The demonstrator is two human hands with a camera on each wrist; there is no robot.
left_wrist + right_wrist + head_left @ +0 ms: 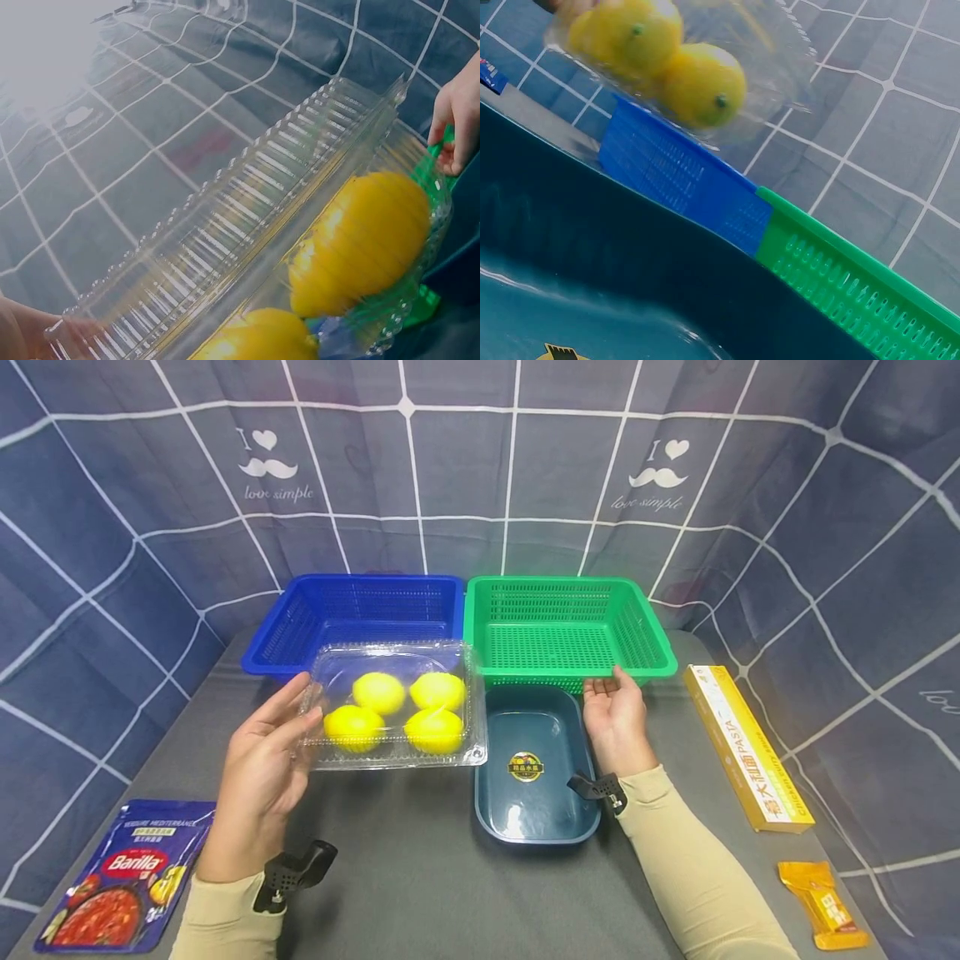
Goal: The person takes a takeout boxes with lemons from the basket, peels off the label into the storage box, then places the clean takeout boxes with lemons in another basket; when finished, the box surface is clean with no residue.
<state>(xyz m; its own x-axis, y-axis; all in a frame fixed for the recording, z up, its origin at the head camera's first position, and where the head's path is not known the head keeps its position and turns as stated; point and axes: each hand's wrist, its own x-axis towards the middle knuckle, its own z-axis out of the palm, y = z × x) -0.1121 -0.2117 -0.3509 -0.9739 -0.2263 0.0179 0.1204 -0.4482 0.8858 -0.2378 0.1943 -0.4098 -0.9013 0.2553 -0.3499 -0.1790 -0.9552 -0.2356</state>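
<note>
My left hand (pixel 258 768) grips the left side of a clear plastic clamshell box (pixel 390 755), held up in front of the blue basket (pixel 262 647). Inside the box lie several yellow lemons (pixel 378 693), seen close up as lemons (pixel 367 240) in the left wrist view. At the front rim of the green basket (pixel 551 672), my right hand (pixel 618 722) has its thumb over the edge and fingers curled against it. The left wrist view also catches the right hand (pixel 459 112) pinching that green rim. Below it sits a dark teal tray (pixel 536 810) with a gold fruit sticker.
Both baskets stand side by side against a grey gridded cloth (pixel 465 468). At the left lies a Barilla sauce pouch (pixel 123 877). Along the right side are a yellow-and-white pasta box (pixel 746 747) and a small orange packet (pixel 823 906). Cloth walls bound both sides.
</note>
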